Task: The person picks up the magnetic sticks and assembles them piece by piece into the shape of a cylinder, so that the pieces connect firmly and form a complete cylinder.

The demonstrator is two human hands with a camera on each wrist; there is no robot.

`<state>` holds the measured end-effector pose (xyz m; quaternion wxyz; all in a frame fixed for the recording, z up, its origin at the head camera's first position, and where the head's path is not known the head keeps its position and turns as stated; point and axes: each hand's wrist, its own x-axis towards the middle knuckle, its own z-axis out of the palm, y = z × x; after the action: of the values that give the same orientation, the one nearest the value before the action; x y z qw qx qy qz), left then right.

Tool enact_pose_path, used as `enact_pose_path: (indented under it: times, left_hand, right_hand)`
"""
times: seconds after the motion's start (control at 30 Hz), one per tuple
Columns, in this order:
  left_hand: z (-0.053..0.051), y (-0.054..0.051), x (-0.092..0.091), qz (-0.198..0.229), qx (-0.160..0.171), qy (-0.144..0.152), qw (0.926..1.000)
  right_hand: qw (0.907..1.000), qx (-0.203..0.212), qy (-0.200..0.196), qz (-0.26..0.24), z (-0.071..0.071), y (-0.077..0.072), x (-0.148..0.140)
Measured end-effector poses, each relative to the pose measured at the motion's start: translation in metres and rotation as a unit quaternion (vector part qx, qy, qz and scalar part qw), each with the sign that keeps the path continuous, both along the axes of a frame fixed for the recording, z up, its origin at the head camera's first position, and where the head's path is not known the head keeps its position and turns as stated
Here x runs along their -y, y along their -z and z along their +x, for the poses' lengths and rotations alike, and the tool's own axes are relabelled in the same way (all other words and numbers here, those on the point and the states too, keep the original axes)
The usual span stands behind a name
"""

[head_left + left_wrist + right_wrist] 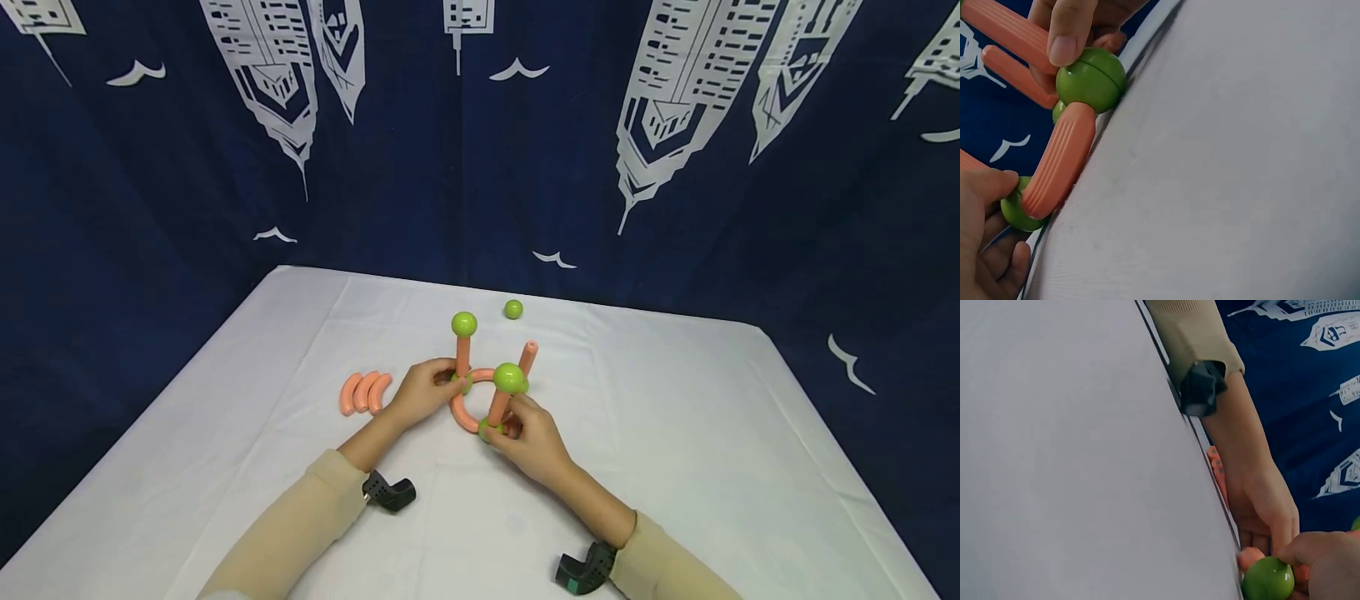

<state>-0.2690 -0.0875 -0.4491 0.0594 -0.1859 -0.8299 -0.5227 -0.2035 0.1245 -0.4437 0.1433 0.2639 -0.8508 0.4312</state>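
A toy frame of orange rods and green balls stands on the white table, with a ring of curved rods point(467, 415) at its base. My left hand point(422, 392) pinches the green ball point(1017, 209) at the ring's left side, under an upright rod point(462, 357) topped by another ball point(464, 324). At the near corner, my right hand point(536, 442) grips a green ball point(1268, 579), below a leaning rod point(498, 408) with a ball point(509, 377) on top. A third rod point(528, 358) rises behind, bare at its upper end.
Three loose curved orange rods point(365, 392) lie side by side left of the frame. A single green ball point(513, 309) sits near the table's far edge. Behind the white table point(675, 400) hangs a dark blue curtain point(465, 200) with white building prints.
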Motion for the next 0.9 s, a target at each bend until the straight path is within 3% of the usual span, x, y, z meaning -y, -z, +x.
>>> enact_pose_path:
  times: [0.2, 0.67, 0.9]
  left_hand:
    - [-0.006, -0.002, -0.003, 0.002, 0.009, 0.023, 0.9997]
    - [-0.013, -0.001, -0.014, 0.001, -0.003, 0.005, 1.0000]
    - [-0.019, 0.001, -0.018, -0.004, -0.011, 0.013, 0.9999]
  right_hand:
    - [0.9997, -0.007, 0.024, -0.006, 0.004, 0.002, 0.010]
    - [0.9969, -0.031, 0.072, 0.007, 0.010, 0.003, 0.033]
    - [0.9922, -0.060, 0.108, 0.015, 0.010, 0.004, 0.042]
